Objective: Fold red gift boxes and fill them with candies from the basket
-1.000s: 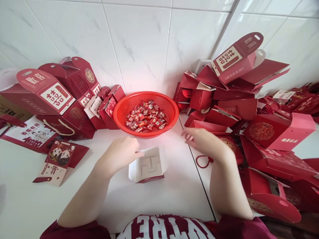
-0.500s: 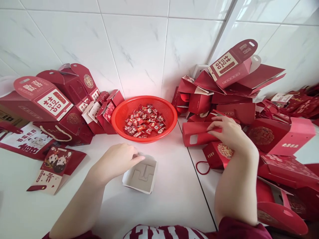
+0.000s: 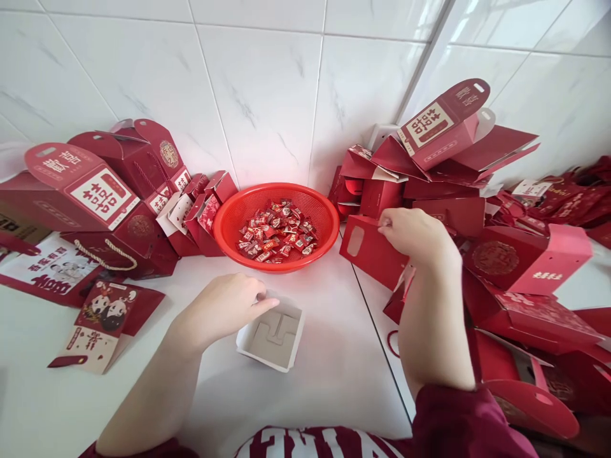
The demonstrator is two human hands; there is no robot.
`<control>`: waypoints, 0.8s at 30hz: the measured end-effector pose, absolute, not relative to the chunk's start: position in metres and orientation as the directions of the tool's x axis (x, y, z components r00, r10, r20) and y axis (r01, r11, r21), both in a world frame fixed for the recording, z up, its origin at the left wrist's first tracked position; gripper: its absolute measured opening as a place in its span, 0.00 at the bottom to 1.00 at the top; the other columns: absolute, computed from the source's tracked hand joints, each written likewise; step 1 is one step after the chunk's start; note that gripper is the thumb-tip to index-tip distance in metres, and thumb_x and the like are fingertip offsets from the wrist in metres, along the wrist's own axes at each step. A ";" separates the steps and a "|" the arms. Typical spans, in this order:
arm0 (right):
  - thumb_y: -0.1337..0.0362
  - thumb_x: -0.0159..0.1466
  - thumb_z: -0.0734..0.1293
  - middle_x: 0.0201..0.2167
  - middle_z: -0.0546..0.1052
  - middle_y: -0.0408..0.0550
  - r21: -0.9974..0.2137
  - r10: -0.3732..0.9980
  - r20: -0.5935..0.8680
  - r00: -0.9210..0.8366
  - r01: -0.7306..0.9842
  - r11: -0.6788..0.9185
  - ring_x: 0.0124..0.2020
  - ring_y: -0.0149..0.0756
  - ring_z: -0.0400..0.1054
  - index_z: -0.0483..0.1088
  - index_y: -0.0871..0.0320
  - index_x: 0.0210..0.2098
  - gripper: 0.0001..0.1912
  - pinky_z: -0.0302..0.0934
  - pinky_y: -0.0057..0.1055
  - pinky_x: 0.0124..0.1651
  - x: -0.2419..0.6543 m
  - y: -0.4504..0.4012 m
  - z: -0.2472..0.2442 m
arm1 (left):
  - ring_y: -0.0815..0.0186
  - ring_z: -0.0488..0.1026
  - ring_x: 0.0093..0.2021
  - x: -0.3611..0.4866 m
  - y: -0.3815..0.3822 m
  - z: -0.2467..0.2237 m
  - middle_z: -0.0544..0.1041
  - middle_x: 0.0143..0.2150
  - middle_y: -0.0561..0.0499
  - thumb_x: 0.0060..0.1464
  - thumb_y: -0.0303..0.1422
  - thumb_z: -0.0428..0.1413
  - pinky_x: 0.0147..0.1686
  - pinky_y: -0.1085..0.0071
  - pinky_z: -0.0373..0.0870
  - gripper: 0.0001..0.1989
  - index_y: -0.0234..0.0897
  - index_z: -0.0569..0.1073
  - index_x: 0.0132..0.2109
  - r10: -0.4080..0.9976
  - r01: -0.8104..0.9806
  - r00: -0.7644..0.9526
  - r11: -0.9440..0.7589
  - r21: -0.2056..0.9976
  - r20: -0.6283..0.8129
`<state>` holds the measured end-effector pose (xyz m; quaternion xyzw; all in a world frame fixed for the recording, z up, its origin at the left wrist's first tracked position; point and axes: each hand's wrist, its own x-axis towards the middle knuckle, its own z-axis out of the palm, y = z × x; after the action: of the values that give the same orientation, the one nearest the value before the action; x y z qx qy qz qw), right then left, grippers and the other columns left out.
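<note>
My left hand (image 3: 224,305) is at the far left corner of a small open box (image 3: 274,340) with a pale inside and interlocked bottom flaps. Its thumb lies over the rim and the curled fingers are partly hidden behind. On the right, my right hand (image 3: 415,238) has its fingers closed on the upper edge of a red cardboard box (image 3: 375,254) with an oval cutout. That box is tilted up at the front of the pile. Between the hands and the wall stands a red plastic basket (image 3: 277,266), holding many small wrapped sweets (image 3: 279,232).
Red gift boxes (image 3: 102,197) stand stacked at the left, with a printed card-like packet (image 3: 102,324) before them. A taller, loose pile of red boxes (image 3: 443,130) leans at the right. A white tiled wall (image 3: 267,95) closes off the back.
My right hand has shifted left and tipped the red box with the cutout upward. The pale-lined box has turned very slightly, with my left hand still beside its corner.
</note>
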<state>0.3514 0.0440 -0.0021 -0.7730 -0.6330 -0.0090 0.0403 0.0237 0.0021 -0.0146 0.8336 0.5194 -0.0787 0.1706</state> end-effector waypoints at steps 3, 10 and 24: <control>0.67 0.61 0.65 0.43 0.80 0.55 0.005 0.981 -0.015 0.191 0.982 -0.191 0.42 0.49 0.74 0.77 0.55 0.41 0.11 0.64 0.38 0.39 0.332 0.080 0.004 | 0.63 0.70 0.29 0.023 0.000 -0.014 0.76 0.27 0.50 0.63 0.47 0.45 0.27 0.66 0.51 0.24 0.38 0.70 0.26 0.837 0.889 0.455 -0.408 0.207 -0.304; 0.73 0.63 0.63 0.49 0.76 0.64 -0.012 0.994 0.098 0.048 0.999 -0.047 0.50 0.52 0.71 0.76 0.63 0.47 0.15 0.64 0.43 0.50 0.297 0.157 -0.009 | 0.62 0.70 0.28 0.021 -0.002 -0.009 0.75 0.26 0.49 0.63 0.47 0.45 0.27 0.67 0.52 0.24 0.38 0.71 0.26 0.839 0.888 0.456 -0.411 0.204 -0.295; 0.59 0.68 0.59 0.48 0.76 0.51 -0.326 0.942 0.315 0.114 0.945 -0.005 0.49 0.48 0.70 0.71 0.53 0.45 0.13 0.62 0.44 0.50 0.351 -0.013 -0.016 | 0.61 0.75 0.34 0.017 0.013 -0.020 0.80 0.33 0.49 0.61 0.32 0.44 0.35 0.69 0.64 0.17 0.42 0.78 0.36 0.748 0.771 0.606 -0.468 0.431 -0.272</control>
<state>0.3507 -0.0131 -0.0164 -0.7090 -0.6656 -0.0034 0.2331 0.0172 0.0129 -0.0203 0.8565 0.4432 -0.0224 0.2634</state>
